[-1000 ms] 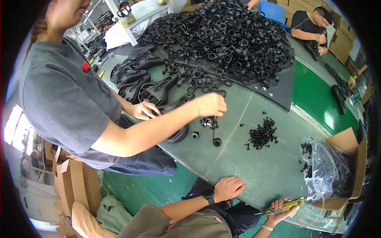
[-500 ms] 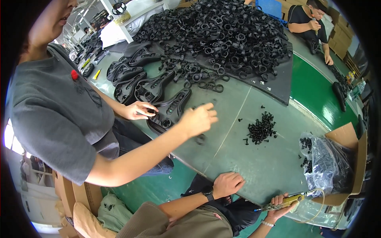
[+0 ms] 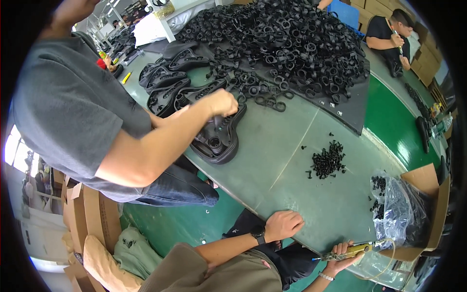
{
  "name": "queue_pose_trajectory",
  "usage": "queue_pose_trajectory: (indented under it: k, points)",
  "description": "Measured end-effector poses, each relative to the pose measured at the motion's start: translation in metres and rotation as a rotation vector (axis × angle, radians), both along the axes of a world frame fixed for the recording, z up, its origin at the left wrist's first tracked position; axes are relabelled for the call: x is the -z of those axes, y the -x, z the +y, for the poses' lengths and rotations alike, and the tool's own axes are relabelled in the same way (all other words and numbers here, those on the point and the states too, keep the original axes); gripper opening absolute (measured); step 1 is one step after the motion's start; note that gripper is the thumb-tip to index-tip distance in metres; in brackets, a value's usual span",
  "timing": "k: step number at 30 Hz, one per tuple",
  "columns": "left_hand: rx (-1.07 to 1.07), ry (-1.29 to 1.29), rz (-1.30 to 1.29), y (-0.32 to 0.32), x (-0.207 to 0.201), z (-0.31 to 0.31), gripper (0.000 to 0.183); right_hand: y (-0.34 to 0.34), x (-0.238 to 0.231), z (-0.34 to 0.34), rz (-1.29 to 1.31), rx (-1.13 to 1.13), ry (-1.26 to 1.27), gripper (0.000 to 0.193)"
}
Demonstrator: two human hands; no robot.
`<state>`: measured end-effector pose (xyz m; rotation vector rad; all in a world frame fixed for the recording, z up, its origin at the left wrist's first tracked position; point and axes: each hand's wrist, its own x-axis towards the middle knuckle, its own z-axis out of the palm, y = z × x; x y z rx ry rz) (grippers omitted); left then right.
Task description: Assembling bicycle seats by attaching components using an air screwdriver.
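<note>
Co-worker's arm [image 3: 160,136] now reaching seat shell [image 3: 216,138], left hand [image 3: 283,225] flat on table [image 3: 292,160], right hand [image 3: 340,253] seemingly gripping screwdriver [image 3: 348,252]

Co-worker's hand [image 3: 221,103] partly hides the black saddle base [image 3: 216,138].

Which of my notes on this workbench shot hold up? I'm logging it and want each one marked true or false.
1. The left hand rests on the edge of the table, holding nothing. True.
2. The right hand is empty. False: it grips a yellowish tool.
3. The co-worker's hand is on a black moulded part. True.
4. The small pile of black pieces lies inside the cardboard box. False: it lies loose on the table, and the box holds a clear bag.
</note>
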<state>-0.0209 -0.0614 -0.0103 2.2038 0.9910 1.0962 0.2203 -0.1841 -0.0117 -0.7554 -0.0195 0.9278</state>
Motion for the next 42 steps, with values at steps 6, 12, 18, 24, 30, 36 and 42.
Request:
queue_pose_trajectory:
  k: [6, 12, 18, 24, 30, 36, 42]
  points:
    - [0.011, 0.011, 0.019, 0.001, 0.001, 0.0, 0.019, -0.005, 0.007, -0.004, -0.032, -0.075, -0.059, 0.061]
    - [0.014, 0.01, 0.024, 0.0, 0.0, 0.002, 0.019, -0.006, 0.007, -0.002, -0.035, -0.082, -0.074, 0.062]
    - [0.019, 0.024, 0.029, -0.001, 0.0, 0.002, 0.019, -0.004, 0.005, -0.001, -0.015, -0.054, -0.052, 0.062]
    - [0.002, 0.013, 0.017, -0.002, 0.001, -0.001, 0.019, -0.005, 0.005, -0.005, 0.02, -0.031, -0.029, 0.063]
    - [0.027, 0.072, -0.052, 0.012, -0.011, -0.004, 0.019, 0.0, 0.003, -0.001, -0.009, -0.018, -0.017, 0.061]
    - [-0.83, 0.198, -0.532, 0.094, -0.025, 0.037, 0.024, -0.005, 0.004, -0.002, 0.01, -0.01, -0.004, 0.067]
    - [-0.819, 0.493, -0.098, 0.151, -0.018, 0.091, 0.053, -0.004, 0.003, -0.003, 0.044, -0.025, -0.03, 0.065]
